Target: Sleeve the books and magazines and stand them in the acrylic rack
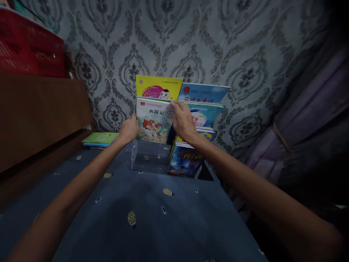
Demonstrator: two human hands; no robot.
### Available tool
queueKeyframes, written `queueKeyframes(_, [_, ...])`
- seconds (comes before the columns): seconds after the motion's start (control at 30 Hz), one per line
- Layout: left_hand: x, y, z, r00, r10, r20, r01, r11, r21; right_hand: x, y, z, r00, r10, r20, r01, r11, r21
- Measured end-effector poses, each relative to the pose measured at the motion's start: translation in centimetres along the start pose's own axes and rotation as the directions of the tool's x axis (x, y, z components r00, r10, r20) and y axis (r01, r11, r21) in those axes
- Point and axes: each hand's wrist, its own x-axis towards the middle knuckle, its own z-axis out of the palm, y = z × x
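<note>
Fingers of left hand [130, 128] & right hand [183, 120] grip side edges of book [153, 122] titled "西游记", upright in clear acrylic rack [148, 157] at far edge of blue cloth [141, 218]. Other covers partly hidden, titles blurred.

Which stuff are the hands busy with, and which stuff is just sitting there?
In use:
- white storybook, held by the left hand and right hand
- clear tiered book stand it sits in
- other books in the stand: yellow book, blue book, dark starry book

Just lying about:
- green flat books on the blue cloth
- red crate
- purple curtain
</note>
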Motion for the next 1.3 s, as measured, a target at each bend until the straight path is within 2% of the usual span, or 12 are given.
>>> queueKeyframes(0.07, [-0.3, 0.6, -0.5, 0.998, -0.053, 0.039, 0.049, 0.995, 0.084, -0.1, 0.1, 0.3, 1.000, -0.019, 0.005, 0.019, 1.000, 0.012])
queueKeyframes(0.17, [-0.5, 1.2, -1.1, 0.999, -0.051, -0.012, 0.052, 0.996, 0.076, -0.1, 0.2, 0.6, 0.998, -0.052, 0.021, 0.051, 0.998, 0.033])
queueKeyframes(0.3, [0.3, 1.3, -2.0, 0.982, 0.080, -0.169, -0.095, 0.992, -0.083, -0.2, 0.3, 0.7, 0.998, -0.065, 0.018, 0.064, 0.997, 0.041])
queueKeyframes(0.37, [0.9, 1.1, -2.4, 0.971, 0.131, -0.199, -0.160, 0.978, -0.136, -0.1, 0.4, 0.7, 0.997, -0.070, 0.006, 0.070, 0.997, 0.038])
queueKeyframes(0.53, [1.6, 0.9, -2.6, 0.980, 0.139, -0.145, -0.161, 0.975, -0.153, -0.1, 0.5, 0.9, 0.997, -0.083, -0.005, 0.083, 0.996, 0.043])
queueKeyframes(0.63, [1.3, 0.8, -2.3, 0.982, 0.118, -0.145, -0.138, 0.981, -0.138, -1.2, -0.1, 0.7, 0.997, -0.063, -0.035, 0.066, 0.995, 0.076])
queueKeyframes(0.77, [1.0, 0.5, -2.0, 0.989, 0.075, -0.130, -0.093, 0.986, -0.140, -4.4, -1.5, 0.5, 0.994, 0.048, -0.093, -0.034, 0.989, 0.146])
queueKeyframes(0.9, [0.9, 0.5, -1.8, 0.993, 0.059, -0.101, -0.073, 0.988, -0.137, -6.9, -1.9, 1.3, 0.978, 0.209, 0.019, -0.203, 0.921, 0.332])
queueKeyframes(1.07, [0.9, 0.6, -1.7, 0.994, 0.071, -0.084, -0.081, 0.989, -0.126, -6.3, -0.8, 3.3, 0.902, 0.402, 0.160, -0.427, 0.773, 0.469])
queueKeyframes(1.17, [0.9, 0.7, -1.7, 0.996, 0.057, -0.066, -0.064, 0.992, -0.107, -5.5, -0.2, 4.2, 0.876, 0.448, 0.177, -0.472, 0.723, 0.504])
queueKeyframes(1.3, [0.9, 0.8, -1.8, 0.998, 0.046, -0.052, -0.051, 0.994, -0.098, -5.2, 0.0, 5.0, 0.855, 0.495, 0.155, -0.498, 0.700, 0.511])
